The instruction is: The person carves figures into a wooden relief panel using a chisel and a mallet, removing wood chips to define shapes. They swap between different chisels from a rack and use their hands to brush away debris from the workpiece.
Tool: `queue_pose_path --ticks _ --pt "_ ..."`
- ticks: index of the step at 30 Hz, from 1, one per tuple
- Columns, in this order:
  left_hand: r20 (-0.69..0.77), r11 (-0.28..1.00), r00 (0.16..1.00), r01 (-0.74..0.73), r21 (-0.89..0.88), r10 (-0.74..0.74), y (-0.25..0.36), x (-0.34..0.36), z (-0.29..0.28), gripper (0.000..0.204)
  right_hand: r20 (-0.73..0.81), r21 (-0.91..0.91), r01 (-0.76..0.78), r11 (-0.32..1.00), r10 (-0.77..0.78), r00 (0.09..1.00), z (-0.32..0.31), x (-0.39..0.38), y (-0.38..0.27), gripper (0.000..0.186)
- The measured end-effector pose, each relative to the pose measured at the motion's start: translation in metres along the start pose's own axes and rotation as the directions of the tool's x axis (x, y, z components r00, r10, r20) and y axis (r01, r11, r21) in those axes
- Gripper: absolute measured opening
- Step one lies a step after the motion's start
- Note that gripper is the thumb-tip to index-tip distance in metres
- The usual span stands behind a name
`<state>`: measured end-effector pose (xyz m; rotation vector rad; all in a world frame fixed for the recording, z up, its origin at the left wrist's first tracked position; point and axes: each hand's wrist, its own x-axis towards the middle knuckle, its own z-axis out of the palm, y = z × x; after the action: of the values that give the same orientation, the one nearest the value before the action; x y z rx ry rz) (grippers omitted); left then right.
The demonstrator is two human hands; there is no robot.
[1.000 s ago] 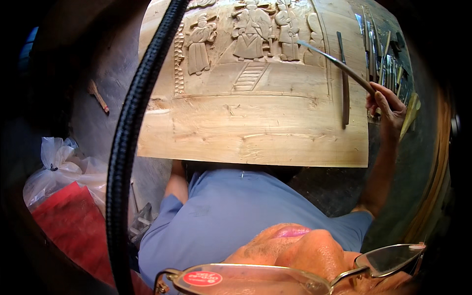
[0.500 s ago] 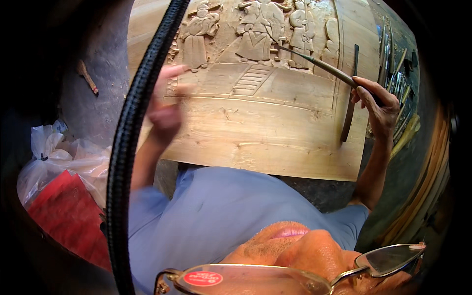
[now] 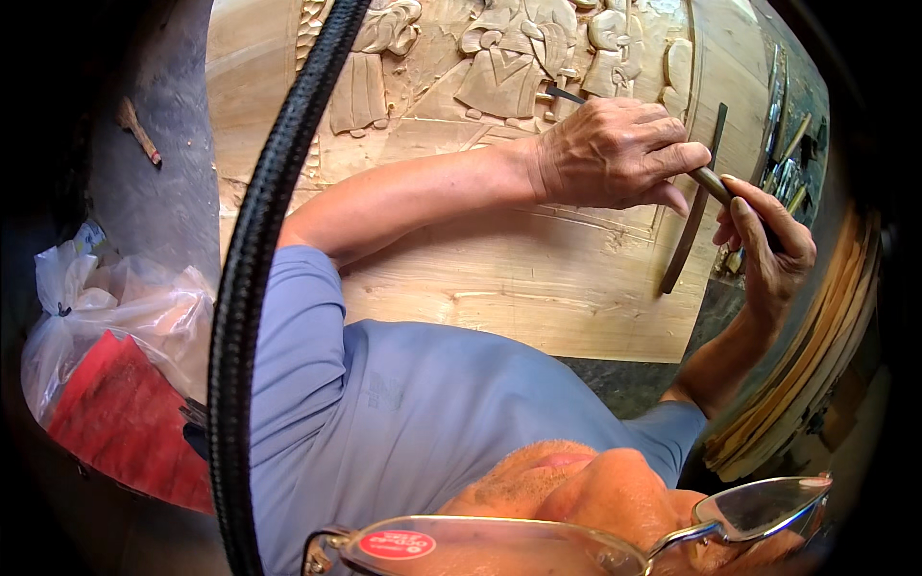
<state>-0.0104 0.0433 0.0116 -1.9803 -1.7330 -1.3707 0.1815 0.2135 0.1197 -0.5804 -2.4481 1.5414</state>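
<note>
A pale wooden panel (image 3: 519, 307) carved in relief with robed figures (image 3: 499, 82) lies before me. My left hand (image 3: 615, 154) reaches across it from the left, its fingers wrapped round the shaft of a carving chisel (image 3: 711, 182). The rear of the chisel's handle sits in my right hand (image 3: 768, 240), pinched between thumb and fingers at the panel's right side. Past my left hand the dark blade tip shows beside the middle figure's robe; whether it touches the wood I cannot tell. My left hand covers the middle of the tool.
A dark flat bar (image 3: 693, 206) lies on the panel's right part. Several carving tools (image 3: 792, 158) lie beyond the right edge. At left are a wooden-handled brush or stick (image 3: 139, 130), a clear plastic bag (image 3: 144, 298) and a red sheet (image 3: 125, 413). A black cord (image 3: 252, 288) crosses the view.
My left hand has swung from the panel's left side across to the right and closed on the chisel's shaft. My right hand has moved slightly right and down, still holding the handle.
</note>
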Motion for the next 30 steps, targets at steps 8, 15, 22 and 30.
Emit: queue_pose_path --ticks 8,15,22,30 --pt "-0.181 0.988 0.981 0.097 0.121 -0.074 0.003 0.009 0.02 0.037 0.038 -0.008 -0.035 0.999 0.035 0.999 -0.009 0.015 -0.003 0.023" --pt "-0.281 0.973 0.95 0.184 0.142 -0.139 0.005 0.018 0.024 0.037 0.163 -0.047 0.013 0.999 -0.005 0.987 -0.029 0.044 -0.009 0.022" --pt "-0.277 0.979 0.956 0.143 0.146 -0.098 0.0 0.011 0.025 0.038 0.121 -0.078 -0.036 0.996 0.045 0.992 -0.02 0.04 -0.017 0.021" --pt "-0.245 0.982 0.957 0.177 0.067 -0.155 0.004 0.015 0.023 0.034 0.083 -0.021 -0.004 1.0 0.006 0.997 -0.018 0.033 -0.001 0.021"
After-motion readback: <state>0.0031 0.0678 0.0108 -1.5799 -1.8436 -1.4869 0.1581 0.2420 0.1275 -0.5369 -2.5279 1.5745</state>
